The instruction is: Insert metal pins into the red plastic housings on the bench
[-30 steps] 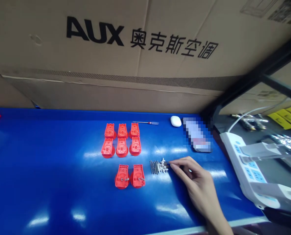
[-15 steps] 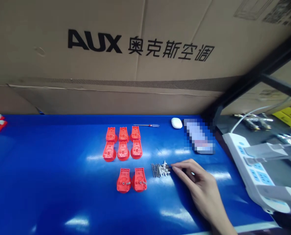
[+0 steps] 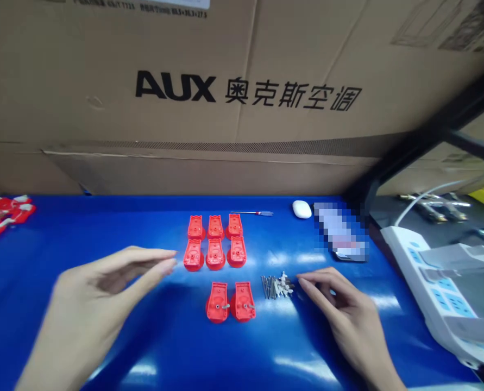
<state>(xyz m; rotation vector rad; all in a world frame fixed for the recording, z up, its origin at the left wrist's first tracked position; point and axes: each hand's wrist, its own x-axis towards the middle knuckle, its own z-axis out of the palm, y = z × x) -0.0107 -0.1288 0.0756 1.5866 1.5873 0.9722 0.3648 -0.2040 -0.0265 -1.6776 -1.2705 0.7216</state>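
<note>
My right hand (image 3: 347,309) is at the right side of a small pile of metal screws (image 3: 269,288) and whitish small parts (image 3: 284,285). Its thumb and index finger are pinched together; whatever they grip is too small to make out. On the left, my left hand (image 3: 103,296) hovers over the table, fingers stretched out, thumb tip just apart from the index finger, nothing between them. Two red plastic housings (image 3: 218,301) lie nearest me, each with a small metal pin. Behind them, several more red housings (image 3: 215,252) stand in two rows.
A screwdriver (image 3: 258,213) lies behind the housings, near a white rounded case (image 3: 302,209) and a blurred-out flat object (image 3: 339,231). A white power strip (image 3: 423,271) borders the right. Red and white parts (image 3: 5,214) lie far left. A large cardboard box (image 3: 242,125) forms the back.
My left hand has come into view from the left. My right hand stays by the pile. The whole scene has shifted slightly right and down as the camera turned.
</note>
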